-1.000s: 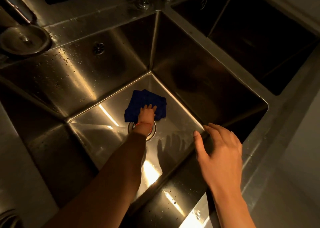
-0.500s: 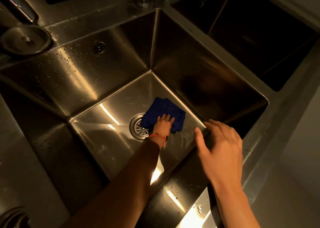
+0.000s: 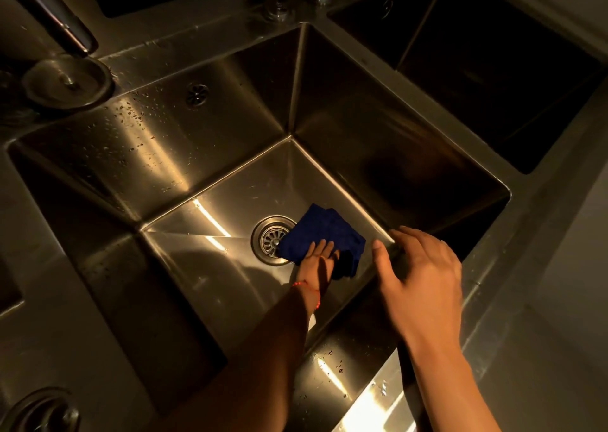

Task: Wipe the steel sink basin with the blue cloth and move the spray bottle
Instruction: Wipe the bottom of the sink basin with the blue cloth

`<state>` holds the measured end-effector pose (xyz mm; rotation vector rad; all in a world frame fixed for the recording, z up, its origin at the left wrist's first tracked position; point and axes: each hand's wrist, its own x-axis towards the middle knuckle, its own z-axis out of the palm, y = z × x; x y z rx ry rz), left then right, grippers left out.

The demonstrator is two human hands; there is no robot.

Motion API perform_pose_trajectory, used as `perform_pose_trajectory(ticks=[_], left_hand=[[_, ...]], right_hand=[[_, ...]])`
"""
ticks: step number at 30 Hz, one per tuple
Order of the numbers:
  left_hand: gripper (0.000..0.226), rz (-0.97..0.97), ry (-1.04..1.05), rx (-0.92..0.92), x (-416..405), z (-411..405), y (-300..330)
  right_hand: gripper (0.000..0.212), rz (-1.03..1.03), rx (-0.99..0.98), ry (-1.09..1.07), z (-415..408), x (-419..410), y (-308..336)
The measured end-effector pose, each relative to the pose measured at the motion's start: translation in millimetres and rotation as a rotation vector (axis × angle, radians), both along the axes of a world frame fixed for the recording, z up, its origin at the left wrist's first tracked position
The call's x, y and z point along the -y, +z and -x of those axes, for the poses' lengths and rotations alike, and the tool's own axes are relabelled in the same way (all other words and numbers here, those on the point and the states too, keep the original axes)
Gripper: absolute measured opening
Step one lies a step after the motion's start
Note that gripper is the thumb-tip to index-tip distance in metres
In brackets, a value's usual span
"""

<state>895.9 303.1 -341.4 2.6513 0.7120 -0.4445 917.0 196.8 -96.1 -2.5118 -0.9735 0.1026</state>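
Cloth (image 3: 324, 234) pressed flat under left hand (image 3: 317, 260) beside drain (image 3: 273, 239), wiping; right hand (image 3: 422, 283), fingers relaxed, braced on rim (image 3: 487, 267).

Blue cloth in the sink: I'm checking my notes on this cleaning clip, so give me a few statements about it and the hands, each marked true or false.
1. The left hand presses the blue cloth onto the floor of the steel sink basin. True.
2. The cloth lies against the left wall of the basin. False: it lies just right of the drain strainer, overlapping its edge.
3. The right hand holds a spray bottle. False: it holds nothing, and no spray bottle is in view.
4. The right hand's fingers are at the basin's near right rim. True.
5. Water droplets speckle the basin's far left wall. True.
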Motion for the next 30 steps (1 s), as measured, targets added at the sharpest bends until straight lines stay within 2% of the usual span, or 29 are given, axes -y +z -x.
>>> perform_pose_trajectory(ticks=[7, 13, 21, 30], left_hand=[[0.061, -0.091, -0.034, 0.001, 24.4, 26.0, -2.8], [0.058, -0.078, 0.074, 0.07, 38.6, 44.8, 1.3], [0.059, -0.047, 0.12, -0.033, 44.6, 53.3, 3.6], [0.062, -0.01, 0.186, -0.058, 50.9, 61.6, 5.9]], right_hand=[[0.039, -0.004, -0.007, 0.005, 0.8, 0.7, 0.9], [0.037, 0.004, 0.002, 0.0, 0.5, 1.1, -0.3], [0.037, 0.001, 0.022, -0.002, 0.0, 1.0, -2.1], [0.038, 0.006, 0.024, 0.01, -0.5, 1.7, -1.9]])
